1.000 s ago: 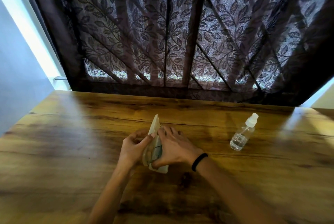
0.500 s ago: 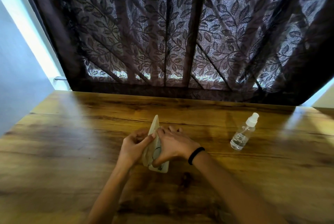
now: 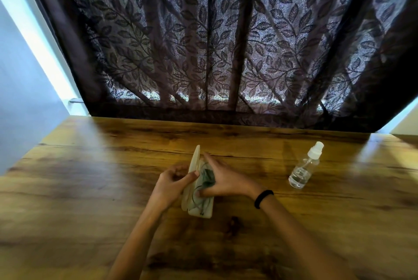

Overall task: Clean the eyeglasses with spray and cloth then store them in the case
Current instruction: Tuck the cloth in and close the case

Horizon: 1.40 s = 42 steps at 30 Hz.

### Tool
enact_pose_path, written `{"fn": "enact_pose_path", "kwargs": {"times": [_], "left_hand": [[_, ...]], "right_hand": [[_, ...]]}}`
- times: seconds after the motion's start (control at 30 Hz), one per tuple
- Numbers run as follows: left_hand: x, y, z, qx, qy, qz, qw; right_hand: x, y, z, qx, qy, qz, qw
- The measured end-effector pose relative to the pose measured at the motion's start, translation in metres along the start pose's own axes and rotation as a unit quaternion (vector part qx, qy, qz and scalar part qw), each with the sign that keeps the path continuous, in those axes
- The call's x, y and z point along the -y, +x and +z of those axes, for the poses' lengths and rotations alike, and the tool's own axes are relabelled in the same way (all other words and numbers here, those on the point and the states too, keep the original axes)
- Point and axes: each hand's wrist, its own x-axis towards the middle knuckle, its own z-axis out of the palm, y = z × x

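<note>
A pale cream eyeglass case [image 3: 200,208] lies open at the middle of the wooden table, its lid [image 3: 194,162] standing up on the left side. My left hand [image 3: 172,183] grips that lid with thumb and fingers. My right hand [image 3: 222,180] reaches into the case and presses on a dark green cloth [image 3: 207,177]. Thin-framed eyeglasses [image 3: 196,197] lie in the case, partly hidden under my fingers. A clear spray bottle [image 3: 304,166] with a white cap stands upright to the right, apart from both hands.
The wooden table [image 3: 90,189] runs left, right and toward me around the case. A dark leaf-patterned curtain [image 3: 214,53] hangs right behind the far edge. A pale wall [image 3: 22,99] closes the left side. A black band [image 3: 263,198] sits on my right wrist.
My right hand has shifted back a little inside the case, uncovering the green cloth and part of the eyeglasses. The left hand still holds the lid upright. The spray bottle has not moved.
</note>
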Motion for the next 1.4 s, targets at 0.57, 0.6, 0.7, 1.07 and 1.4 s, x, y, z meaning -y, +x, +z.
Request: {"fn": "enact_pose_path", "kwargs": {"times": [0.57, 0.6, 0.7, 1.07, 1.4], "left_hand": [[0.01, 0.004, 0.027, -0.099, 0.316, 0.126, 0.935], [0.011, 0.003, 0.029, -0.106, 0.328, 0.135, 0.929], [0.012, 0.004, 0.031, -0.116, 0.357, 0.148, 0.915], [0.011, 0.005, 0.024, -0.096, 0.316, 0.152, 0.932], [0.011, 0.003, 0.024, -0.087, 0.263, 0.139, 0.951]], "right_hand": [[-0.029, -0.01, 0.017, -0.124, 0.3, 0.025, 0.945], [-0.03, -0.01, 0.018, -0.126, 0.307, 0.023, 0.943], [-0.033, -0.01, 0.021, -0.124, 0.303, 0.02, 0.944], [-0.032, -0.009, 0.029, -0.139, 0.283, 0.012, 0.949], [-0.03, -0.014, 0.032, -0.112, 0.296, -0.016, 0.949]]}}
